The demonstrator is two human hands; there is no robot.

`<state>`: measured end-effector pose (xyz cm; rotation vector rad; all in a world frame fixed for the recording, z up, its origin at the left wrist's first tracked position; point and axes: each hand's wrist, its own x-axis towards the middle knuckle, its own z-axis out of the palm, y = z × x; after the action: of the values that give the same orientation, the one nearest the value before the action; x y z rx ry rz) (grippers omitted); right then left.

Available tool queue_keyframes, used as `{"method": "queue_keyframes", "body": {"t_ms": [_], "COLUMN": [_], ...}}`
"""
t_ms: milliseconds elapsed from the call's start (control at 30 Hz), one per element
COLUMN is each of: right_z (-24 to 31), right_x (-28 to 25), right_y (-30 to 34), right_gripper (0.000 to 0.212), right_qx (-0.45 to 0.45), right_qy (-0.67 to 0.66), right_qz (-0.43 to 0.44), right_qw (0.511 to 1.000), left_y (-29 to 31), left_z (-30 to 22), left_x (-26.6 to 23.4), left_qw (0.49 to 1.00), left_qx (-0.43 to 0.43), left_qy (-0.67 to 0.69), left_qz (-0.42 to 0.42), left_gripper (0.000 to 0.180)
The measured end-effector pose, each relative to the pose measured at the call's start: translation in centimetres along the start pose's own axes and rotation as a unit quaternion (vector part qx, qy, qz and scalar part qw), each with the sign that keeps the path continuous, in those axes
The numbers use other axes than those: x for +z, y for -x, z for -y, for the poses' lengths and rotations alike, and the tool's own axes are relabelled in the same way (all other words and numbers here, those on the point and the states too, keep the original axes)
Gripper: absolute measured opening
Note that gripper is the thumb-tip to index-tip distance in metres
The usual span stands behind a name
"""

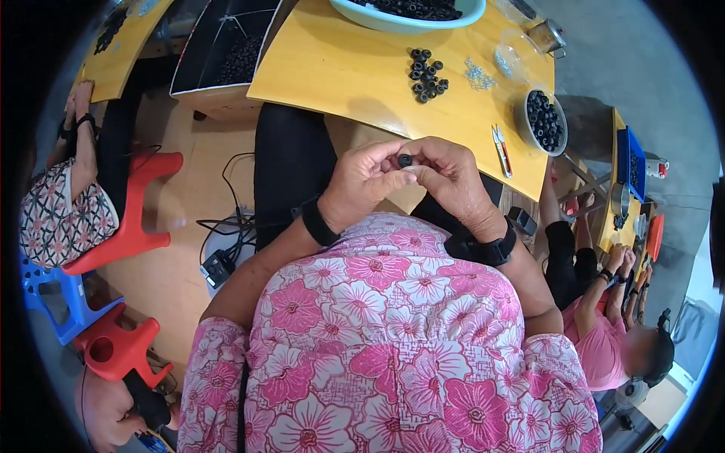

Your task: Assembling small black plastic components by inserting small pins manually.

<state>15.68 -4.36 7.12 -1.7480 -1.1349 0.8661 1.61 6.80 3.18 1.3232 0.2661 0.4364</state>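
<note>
Both hands meet in front of my chest, just off the near edge of the yellow table point(317, 68). Between their fingertips is a small round black part point(405, 160), with a hole in its middle. My left hand point(366, 181) pinches it from one side, thumb and forefinger closed. From the other side my right hand point(451, 177) grips it, also closed. Whether a second small piece is in the fingers cannot be made out. Beyond the hands lies a loose pile of similar black parts point(427, 75), with small clear or silvery bits point(479, 74) to its right.
A pale basin point(423, 24) of black parts stands at the far edge. Thread snips point(502, 151) lie near a tub point(521, 121) of black parts on the right. A partitioned box point(181, 87) and red stool point(143, 219) are left. Other people sit at both sides.
</note>
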Motion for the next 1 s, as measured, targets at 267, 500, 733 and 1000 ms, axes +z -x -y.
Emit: {"method": "queue_keyframes", "body": {"t_ms": [267,500,733,1000], "right_z": [-0.6,-0.3,-0.4,-0.8], "right_x": [0.6,0.7,0.8,-0.3], "right_y": [0.4,0.3,0.4,0.7], "right_gripper": [0.021,0.024,0.026,0.024], "right_qx": [-0.004,-0.014,-0.013,-0.018], "right_qy": [-0.087,-0.115,-0.031,-0.122], "right_qz": [0.004,-0.018,-0.005,-0.004], "right_qw": [0.996,0.993,0.999,0.992], "left_y": [0.4,0.3,0.6,-0.1], "left_z": [-0.2,0.0,-0.6,-0.1], "left_x": [-0.1,0.7,0.3,1.1], "left_qw": [0.998,0.999,1.000,1.000], "left_qx": [-0.005,0.017,-0.014,-0.008], "left_qy": [-0.068,0.027,-0.009,-0.004], "left_qz": [0.006,0.000,0.014,0.015], "left_gripper": [0.038,0.041,0.038,0.044]}}
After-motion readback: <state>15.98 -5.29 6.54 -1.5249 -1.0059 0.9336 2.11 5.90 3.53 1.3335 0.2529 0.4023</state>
